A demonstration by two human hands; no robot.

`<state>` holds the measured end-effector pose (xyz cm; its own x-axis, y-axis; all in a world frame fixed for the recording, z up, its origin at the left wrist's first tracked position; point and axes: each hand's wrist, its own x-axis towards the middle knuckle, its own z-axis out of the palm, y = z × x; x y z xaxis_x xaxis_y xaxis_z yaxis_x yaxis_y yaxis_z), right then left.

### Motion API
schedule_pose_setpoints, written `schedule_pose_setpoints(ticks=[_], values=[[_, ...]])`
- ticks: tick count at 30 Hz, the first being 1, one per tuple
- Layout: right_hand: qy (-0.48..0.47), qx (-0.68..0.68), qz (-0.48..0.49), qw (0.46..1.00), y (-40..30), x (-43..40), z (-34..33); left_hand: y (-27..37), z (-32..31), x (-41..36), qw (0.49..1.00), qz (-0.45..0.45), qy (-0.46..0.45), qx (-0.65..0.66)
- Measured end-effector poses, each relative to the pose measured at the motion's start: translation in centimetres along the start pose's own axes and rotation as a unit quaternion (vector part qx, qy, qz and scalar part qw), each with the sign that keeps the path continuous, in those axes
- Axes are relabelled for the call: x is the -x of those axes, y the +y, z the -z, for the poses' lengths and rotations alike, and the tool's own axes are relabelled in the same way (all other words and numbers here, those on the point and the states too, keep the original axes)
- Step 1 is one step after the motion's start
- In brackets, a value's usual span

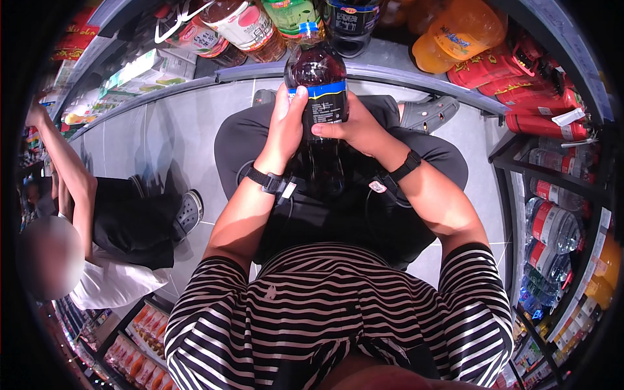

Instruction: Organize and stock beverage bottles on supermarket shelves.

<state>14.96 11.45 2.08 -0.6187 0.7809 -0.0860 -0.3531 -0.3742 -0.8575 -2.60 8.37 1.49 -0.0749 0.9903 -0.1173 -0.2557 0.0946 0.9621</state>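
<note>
A large plastic bottle of dark drink (pixel 327 109) with a blue cap and a blue-edged dark label is held between both hands, cap end towards the shelf. My left hand (pixel 288 122) grips its left side, thumb on the label's upper edge. On the right side my right hand (pixel 358 124) wraps around it, thumb lying across the lower label. Just beyond the cap, other drink bottles stand on the shelf: a green-labelled bottle (pixel 294 17), a white-labelled bottle (pixel 246 27) and another dark bottle (pixel 350 24).
The shelf edge (pixel 253 71) curves across in front of my knees. Orange drink bottles (pixel 463 34) and red packages (pixel 502 73) sit at the upper right. Racks of water bottles (pixel 553 224) stand to the right. Another person (pixel 117 229) crouches at the left, reaching towards shelves.
</note>
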Motion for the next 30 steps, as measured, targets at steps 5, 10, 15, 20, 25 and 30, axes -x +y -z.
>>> schedule_pose_setpoints(ticks=[5,10,15,20,25,30], values=[[-0.007,-0.011,0.017,1.0,0.4,0.2,0.2,0.3,-0.1,0.1,0.999,-0.033,-0.015,-0.039],[0.016,-0.003,0.008,1.0,1.1,0.5,0.5,0.5,-0.3,0.1,0.999,-0.025,-0.015,-0.018],[0.026,0.008,0.013,1.0,2.1,0.5,1.2,0.3,-0.4,0.0,0.999,-0.039,-0.014,-0.023],[0.028,-0.01,-0.013,0.999,2.5,0.7,1.9,-0.4,0.0,-0.3,0.999,-0.005,0.035,0.003],[0.028,-0.026,-0.026,0.999,2.3,1.0,2.3,1.2,-0.2,0.1,0.995,0.046,-0.009,0.085],[-0.033,-0.057,-0.047,0.997,1.2,1.4,1.9,1.5,0.8,0.5,0.985,0.035,-0.093,0.138]])
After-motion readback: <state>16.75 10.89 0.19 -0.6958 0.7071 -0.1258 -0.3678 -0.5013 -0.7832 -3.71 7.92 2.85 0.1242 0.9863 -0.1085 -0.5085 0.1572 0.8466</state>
